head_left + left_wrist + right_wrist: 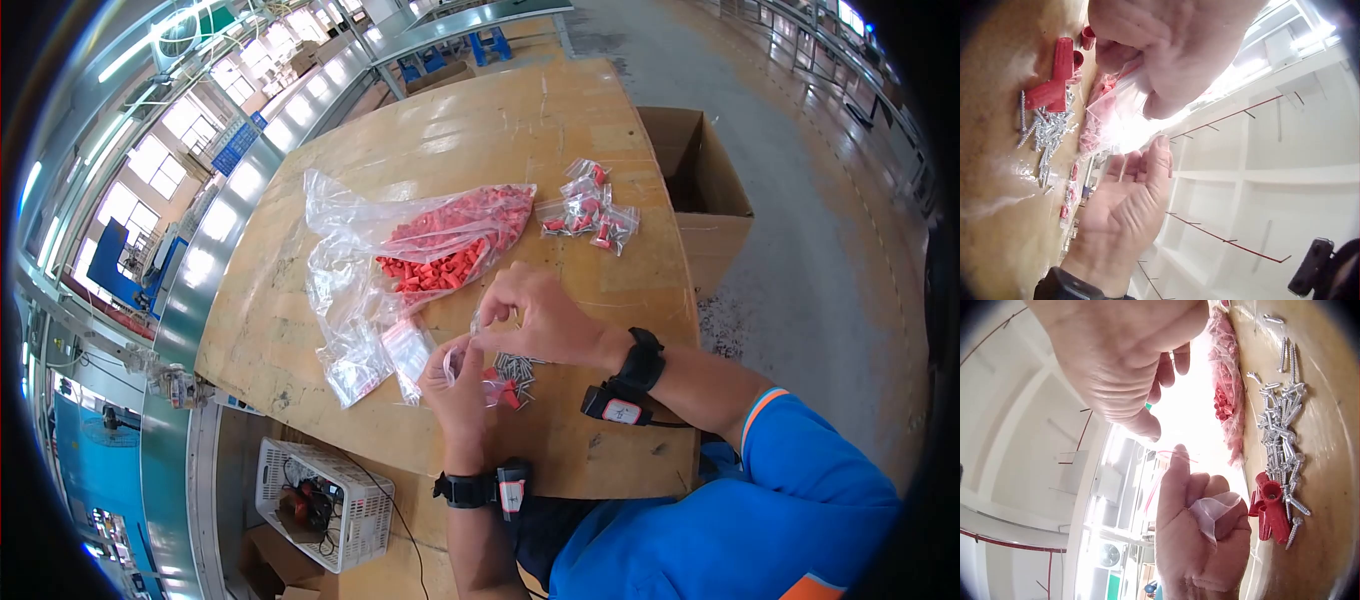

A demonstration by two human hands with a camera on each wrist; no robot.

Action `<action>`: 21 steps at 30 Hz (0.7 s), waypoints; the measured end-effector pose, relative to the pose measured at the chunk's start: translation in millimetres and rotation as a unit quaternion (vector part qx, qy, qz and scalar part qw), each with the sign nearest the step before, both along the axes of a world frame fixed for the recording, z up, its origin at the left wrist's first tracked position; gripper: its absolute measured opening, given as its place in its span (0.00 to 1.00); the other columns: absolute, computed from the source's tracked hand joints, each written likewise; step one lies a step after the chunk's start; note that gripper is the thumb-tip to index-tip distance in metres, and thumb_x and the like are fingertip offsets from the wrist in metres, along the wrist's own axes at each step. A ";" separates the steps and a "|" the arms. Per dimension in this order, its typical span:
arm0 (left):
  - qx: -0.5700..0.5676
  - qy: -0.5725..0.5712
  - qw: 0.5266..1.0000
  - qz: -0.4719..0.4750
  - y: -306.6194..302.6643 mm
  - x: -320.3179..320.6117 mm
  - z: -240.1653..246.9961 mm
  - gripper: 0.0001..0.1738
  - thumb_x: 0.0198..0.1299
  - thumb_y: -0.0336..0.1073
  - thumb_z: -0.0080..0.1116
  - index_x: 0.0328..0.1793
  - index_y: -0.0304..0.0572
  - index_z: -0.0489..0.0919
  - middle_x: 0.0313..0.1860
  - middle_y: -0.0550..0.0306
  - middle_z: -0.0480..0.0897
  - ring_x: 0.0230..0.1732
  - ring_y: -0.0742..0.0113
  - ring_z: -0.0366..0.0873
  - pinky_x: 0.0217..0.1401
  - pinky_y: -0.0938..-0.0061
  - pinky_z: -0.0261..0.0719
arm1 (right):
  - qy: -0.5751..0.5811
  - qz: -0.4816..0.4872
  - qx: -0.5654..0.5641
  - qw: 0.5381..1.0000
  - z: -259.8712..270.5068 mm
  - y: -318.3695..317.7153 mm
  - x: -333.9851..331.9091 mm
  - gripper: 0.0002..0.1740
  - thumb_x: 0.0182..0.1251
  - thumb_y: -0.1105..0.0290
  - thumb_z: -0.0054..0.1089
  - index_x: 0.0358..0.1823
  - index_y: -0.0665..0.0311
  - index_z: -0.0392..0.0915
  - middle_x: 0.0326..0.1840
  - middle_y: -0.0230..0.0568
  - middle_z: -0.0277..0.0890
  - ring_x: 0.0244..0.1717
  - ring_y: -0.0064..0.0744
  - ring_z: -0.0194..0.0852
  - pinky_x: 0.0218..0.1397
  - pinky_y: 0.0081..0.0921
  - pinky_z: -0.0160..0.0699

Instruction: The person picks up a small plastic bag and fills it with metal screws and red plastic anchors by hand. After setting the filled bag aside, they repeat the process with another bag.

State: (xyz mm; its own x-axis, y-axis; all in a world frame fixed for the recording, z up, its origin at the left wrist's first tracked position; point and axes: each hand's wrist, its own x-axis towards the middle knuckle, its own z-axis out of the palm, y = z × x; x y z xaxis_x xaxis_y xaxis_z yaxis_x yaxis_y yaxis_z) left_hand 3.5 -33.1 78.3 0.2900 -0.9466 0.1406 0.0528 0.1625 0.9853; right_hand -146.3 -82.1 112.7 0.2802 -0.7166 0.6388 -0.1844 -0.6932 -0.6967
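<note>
My left hand (458, 400) has its fingers curled round a small clear plastic bag (1215, 511), crumpled against the palm in the right wrist view. Just above it is my right hand (545, 318), bent, with thumb and index finger pinching clear plastic (475, 321) at the left fingertips. Glare washes out much of this spot in both wrist views. Under the hands lie a pile of silver screws (1282, 431) and a few red plastic plugs (1272, 512); the plugs also show beside the screws (1050, 134) in the left wrist view.
A large clear bag of red plugs (440, 260) lies open beyond the hands. Flat empty bags (352, 372) are left of them. Several filled small bags (590, 210) sit at the back right. A cardboard box (705, 170) stands past the table (250, 300); a white crate (360, 525) is below.
</note>
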 end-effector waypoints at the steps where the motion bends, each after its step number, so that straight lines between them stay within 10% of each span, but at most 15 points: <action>1: -0.005 -0.004 1.000 0.001 0.4 -0.3 0.4 0.05 0.56 0.29 0.61 0.37 0.35 0.80 0.25 0.67 0.77 0.24 0.84 0.67 0.26 0.88 0.63 | 0.016 0.018 0.043 0.999 -0.3 3.4 1.7 0.09 0.48 0.69 0.66 0.28 0.66 0.78 0.23 0.40 0.74 0.25 0.33 0.73 0.32 0.26 0.72; 14: -0.048 -0.071 0.995 0.058 2.3 -3.1 -0.7 0.01 0.55 0.25 0.59 0.32 0.37 0.78 0.20 0.74 0.68 0.22 0.87 0.60 0.24 0.90 0.56 | 0.043 0.109 0.245 0.962 -4.7 5.9 -0.8 0.11 0.47 0.68 0.61 0.23 0.72 0.77 0.19 0.44 0.76 0.22 0.27 0.74 0.28 0.25 0.72; 21: -0.076 -0.073 0.990 0.090 9.1 -3.3 10.9 0.05 0.51 0.25 0.62 0.34 0.38 0.77 0.22 0.68 0.73 0.22 0.83 0.68 0.23 0.84 0.65 | -0.017 0.101 0.338 0.936 -14.1 -5.9 -5.1 0.10 0.54 0.67 0.61 0.26 0.68 0.77 0.19 0.25 0.71 0.20 0.12 0.63 0.22 0.15 0.61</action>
